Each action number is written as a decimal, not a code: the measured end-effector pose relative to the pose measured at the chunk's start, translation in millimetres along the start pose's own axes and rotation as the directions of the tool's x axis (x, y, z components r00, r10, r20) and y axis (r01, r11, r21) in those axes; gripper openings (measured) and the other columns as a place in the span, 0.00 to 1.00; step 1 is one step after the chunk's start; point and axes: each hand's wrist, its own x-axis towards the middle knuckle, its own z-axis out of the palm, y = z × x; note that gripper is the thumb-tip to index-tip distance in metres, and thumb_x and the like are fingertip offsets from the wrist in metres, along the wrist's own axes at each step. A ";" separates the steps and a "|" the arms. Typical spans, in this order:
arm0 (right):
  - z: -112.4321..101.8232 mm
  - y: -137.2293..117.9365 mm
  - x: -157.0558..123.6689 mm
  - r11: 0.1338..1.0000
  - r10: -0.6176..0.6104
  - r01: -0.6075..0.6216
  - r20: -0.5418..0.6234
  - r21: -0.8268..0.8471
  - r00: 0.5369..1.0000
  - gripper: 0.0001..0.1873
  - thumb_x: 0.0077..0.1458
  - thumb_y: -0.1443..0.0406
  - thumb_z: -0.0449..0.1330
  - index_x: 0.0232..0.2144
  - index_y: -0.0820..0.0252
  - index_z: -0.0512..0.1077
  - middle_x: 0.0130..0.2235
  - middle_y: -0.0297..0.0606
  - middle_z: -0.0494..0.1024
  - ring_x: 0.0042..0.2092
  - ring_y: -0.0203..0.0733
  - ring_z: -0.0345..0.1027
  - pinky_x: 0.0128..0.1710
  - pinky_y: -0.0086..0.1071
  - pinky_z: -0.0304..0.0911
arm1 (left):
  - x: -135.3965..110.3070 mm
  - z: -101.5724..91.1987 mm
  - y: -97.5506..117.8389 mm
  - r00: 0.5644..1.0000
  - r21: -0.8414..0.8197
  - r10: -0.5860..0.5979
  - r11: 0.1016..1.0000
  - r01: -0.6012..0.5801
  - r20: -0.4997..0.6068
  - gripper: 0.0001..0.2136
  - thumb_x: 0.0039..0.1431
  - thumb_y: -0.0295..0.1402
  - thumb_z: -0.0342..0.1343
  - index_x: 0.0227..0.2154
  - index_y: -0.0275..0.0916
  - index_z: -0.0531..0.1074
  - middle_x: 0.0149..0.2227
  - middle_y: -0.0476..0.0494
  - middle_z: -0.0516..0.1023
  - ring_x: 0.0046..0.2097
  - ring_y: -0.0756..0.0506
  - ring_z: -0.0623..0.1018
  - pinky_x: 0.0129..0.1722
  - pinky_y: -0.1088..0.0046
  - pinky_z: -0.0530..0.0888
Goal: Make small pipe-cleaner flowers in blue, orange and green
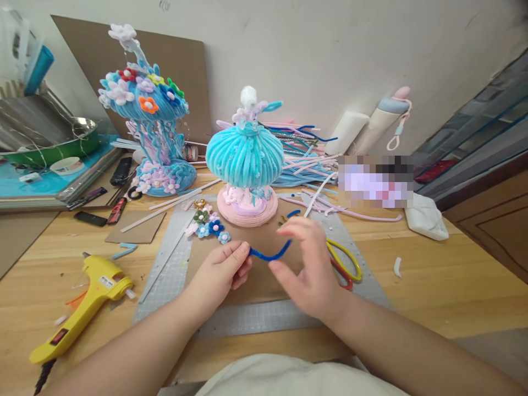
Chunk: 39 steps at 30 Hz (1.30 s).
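Observation:
A short blue pipe cleaner curves between my two hands above a brown cardboard sheet. My left hand pinches its left end with thumb and fingers closed. My right hand holds the right end between thumb and forefinger. Just behind stands a turquoise pipe-cleaner mushroom on a pink base. Small pipe-cleaner flowers lie to its left on the grey cutting mat.
A yellow glue gun lies at the left on the wooden table. A taller blue flowered mushroom stands at back left. Loose pipe cleaners pile up behind. Yellow and red scissor handles lie right of my right hand.

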 end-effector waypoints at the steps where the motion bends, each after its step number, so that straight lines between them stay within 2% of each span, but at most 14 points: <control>1: -1.0 -1.9 0.1 0.993 -0.065 0.074 0.094 -0.088 0.993 0.12 0.52 0.62 0.57 0.40 0.58 0.65 0.43 0.40 0.69 0.47 0.47 0.60 0.49 0.45 0.49 | -0.4 1.1 0.3 1.000 0.002 -0.009 1.000 0.009 0.017 0.16 0.57 0.43 0.49 0.21 0.36 0.61 0.17 0.56 0.56 0.17 0.57 0.56 0.17 0.79 0.49; 4: -0.9 -4.5 0.5 0.976 -0.088 0.151 0.348 -0.157 0.933 0.05 0.58 0.67 0.51 0.34 0.59 0.67 0.33 0.36 0.72 0.36 0.40 0.62 0.44 0.40 0.50 | -1.8 2.7 -1.1 0.996 0.018 -0.018 1.000 0.016 0.084 0.16 0.58 0.43 0.49 0.21 0.36 0.61 0.17 0.57 0.55 0.18 0.56 0.55 0.17 0.78 0.49; 7: 0.5 -3.9 -0.5 0.985 -0.073 0.131 0.415 -0.114 0.907 0.10 0.60 0.69 0.47 0.29 0.61 0.66 0.27 0.35 0.69 0.31 0.37 0.58 0.35 0.35 0.51 | -3.4 2.3 -4.7 0.989 0.055 -0.023 0.998 0.015 0.143 0.16 0.58 0.43 0.48 0.22 0.37 0.60 0.18 0.57 0.54 0.18 0.56 0.54 0.17 0.78 0.49; 11: 1.4 -6.4 -3.9 0.956 0.145 -0.236 0.422 0.173 0.895 0.13 0.58 0.66 0.50 0.22 0.61 0.63 0.22 0.31 0.62 0.25 0.32 0.54 0.26 0.29 0.48 | -8.2 1.8 -5.1 0.978 0.254 0.091 0.957 -0.138 0.187 0.13 0.60 0.40 0.47 0.27 0.37 0.65 0.21 0.55 0.58 0.23 0.54 0.58 0.21 0.78 0.55; 13: 3.5 -7.3 -4.4 0.711 0.348 -0.572 0.503 0.408 0.791 0.12 0.55 0.64 0.52 0.21 0.61 0.62 0.18 0.27 0.57 0.21 0.29 0.47 0.21 0.26 0.44 | -10.4 2.1 -2.9 0.957 0.437 0.214 0.855 -0.281 0.197 0.11 0.61 0.37 0.46 0.28 0.37 0.66 0.24 0.52 0.62 0.27 0.52 0.63 0.27 0.77 0.60; 15: 6.7 -5.4 -2.9 0.263 0.428 -0.808 0.687 0.527 0.588 0.11 0.52 0.64 0.53 0.20 0.60 0.60 0.14 0.22 0.51 0.16 0.27 0.39 0.18 0.25 0.38 | -10.8 1.9 -0.7 0.913 0.594 0.335 0.694 -0.407 0.234 0.10 0.62 0.35 0.45 0.29 0.37 0.67 0.27 0.50 0.66 0.30 0.51 0.66 0.31 0.76 0.62; 17: 10.0 -0.5 0.3 -0.138 0.343 -0.881 0.856 0.452 0.385 0.09 0.49 0.65 0.52 0.19 0.60 0.58 0.11 0.19 0.46 0.15 0.26 0.32 0.17 0.25 0.36 | -9.6 0.5 0.5 0.869 0.691 0.403 0.541 -0.480 0.288 0.09 0.62 0.33 0.45 0.31 0.37 0.67 0.28 0.49 0.67 0.32 0.50 0.67 0.31 0.76 0.62; 19: 11.6 4.7 4.4 -0.306 0.239 -0.895 0.936 0.324 0.257 0.08 0.48 0.66 0.51 0.19 0.60 0.57 0.11 0.18 0.44 0.14 0.26 0.30 0.16 0.24 0.36 | -7.8 -1.8 0.7 0.850 0.745 0.423 0.446 -0.497 0.314 0.08 0.62 0.33 0.45 0.32 0.38 0.68 0.29 0.48 0.67 0.32 0.50 0.67 0.31 0.75 0.61; 21: 10.1 6.9 8.7 -0.230 0.223 -0.931 0.947 0.283 0.233 0.08 0.50 0.65 0.51 0.21 0.60 0.58 0.11 0.18 0.45 0.14 0.26 0.32 0.17 0.23 0.39 | -7.0 -4.1 0.4 0.857 0.760 0.417 0.438 -0.480 0.302 0.09 0.62 0.33 0.45 0.31 0.38 0.68 0.28 0.48 0.67 0.32 0.50 0.67 0.31 0.75 0.61; 23: 4.2 5.2 13.4 0.104 0.300 -0.944 0.895 0.314 0.330 0.11 0.54 0.61 0.51 0.23 0.60 0.61 0.13 0.22 0.54 0.14 0.27 0.42 0.18 0.24 0.46 | -7.6 -5.5 -0.2 0.881 0.746 0.394 0.496 -0.443 0.261 0.09 0.62 0.34 0.45 0.30 0.38 0.68 0.28 0.49 0.67 0.31 0.50 0.67 0.31 0.75 0.61; 26: -15.1 2.4 19.5 0.802 0.425 -0.581 0.552 0.137 0.718 0.13 0.57 0.58 0.50 0.30 0.60 0.67 0.29 0.37 0.73 0.32 0.38 0.66 0.32 0.31 0.58 | -9.4 -5.8 -1.8 0.934 0.663 0.325 0.668 -0.338 0.149 0.10 0.61 0.37 0.46 0.29 0.38 0.67 0.26 0.50 0.67 0.29 0.51 0.67 0.30 0.75 0.62; 28: -34.1 7.5 18.8 0.915 0.377 -0.310 0.276 -0.257 0.884 0.12 0.57 0.59 0.51 0.37 0.59 0.69 0.40 0.42 0.73 0.43 0.45 0.65 0.39 0.34 0.57 | -9.5 -5.4 -3.4 0.967 0.541 0.247 0.805 -0.242 0.065 0.12 0.61 0.40 0.46 0.28 0.38 0.67 0.25 0.51 0.67 0.26 0.52 0.66 0.27 0.76 0.62; 34: -82.7 52.7 -18.1 0.607 0.628 -0.257 0.257 -0.752 0.735 0.07 0.51 0.62 0.57 0.31 0.59 0.69 0.33 0.42 0.75 0.34 0.46 0.69 0.29 0.31 0.55 | -6.1 -2.6 -8.3 0.999 0.088 0.013 0.996 -0.018 0.051 0.12 0.53 0.42 0.56 0.32 0.37 0.68 0.26 0.49 0.74 0.18 0.56 0.64 0.19 0.79 0.59; 39: -92.1 66.0 -33.4 0.656 0.677 -0.326 0.340 -0.680 0.653 0.08 0.50 0.65 0.55 0.34 0.58 0.71 0.33 0.40 0.76 0.32 0.44 0.69 0.29 0.31 0.56 | -7.5 0.5 -8.2 0.996 -0.002 -0.054 0.999 0.054 0.076 0.17 0.45 0.42 0.63 0.33 0.36 0.71 0.25 0.47 0.77 0.17 0.56 0.65 0.18 0.79 0.58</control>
